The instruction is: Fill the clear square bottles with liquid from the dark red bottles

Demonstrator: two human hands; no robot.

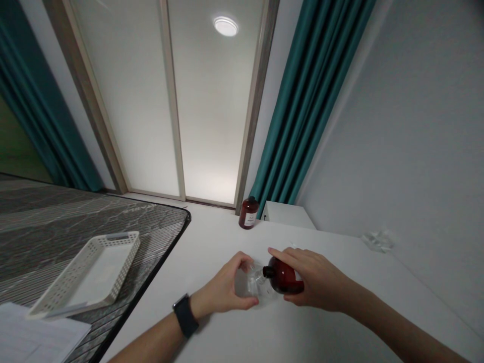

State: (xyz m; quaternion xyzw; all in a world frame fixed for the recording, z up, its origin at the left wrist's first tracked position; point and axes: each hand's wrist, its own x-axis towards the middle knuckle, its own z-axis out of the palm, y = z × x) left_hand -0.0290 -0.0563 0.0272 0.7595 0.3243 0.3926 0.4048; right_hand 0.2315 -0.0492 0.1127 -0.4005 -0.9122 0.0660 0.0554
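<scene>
My right hand [317, 280] is wrapped round a dark red bottle [283, 276] and tips it sideways, its black neck pointing left. The neck meets the mouth of a small clear container [247, 285], which my left hand [227, 287] grips from the left with thumb and fingers. Both hands are over the white tabletop [272, 327]. A dark watch sits on my left wrist.
A second dark red bottle [248, 213] stands upright at the table's far edge by a teal curtain [302, 111]. A clear crumpled wrapper [376, 241] lies at the right near the wall. A white perforated tray [91, 272] rests on a grey patterned surface at left, with paper [34, 338] below it.
</scene>
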